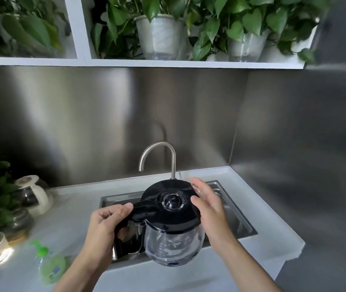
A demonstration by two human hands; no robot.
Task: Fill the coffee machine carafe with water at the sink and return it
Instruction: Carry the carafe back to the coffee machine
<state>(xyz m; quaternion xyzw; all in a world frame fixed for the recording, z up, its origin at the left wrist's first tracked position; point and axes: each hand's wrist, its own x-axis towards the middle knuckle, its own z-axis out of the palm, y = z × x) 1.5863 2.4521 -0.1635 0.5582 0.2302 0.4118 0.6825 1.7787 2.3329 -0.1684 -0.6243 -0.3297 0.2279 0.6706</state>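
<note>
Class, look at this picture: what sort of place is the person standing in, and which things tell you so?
Probably a small kitchenette or pantry corner. A steel sink with a gooseneck tap is set in a pale counter, the left hand holds a glass coffee carafe, and steel panels line the walls.

Both forearms were bare, with no sleeves in view. The left hand [102, 226] and right hand [209, 204] wore no gloves, rings or watch.

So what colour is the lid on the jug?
Black, glossy, seen best in the head view: lid atop the clear carafe.
</note>
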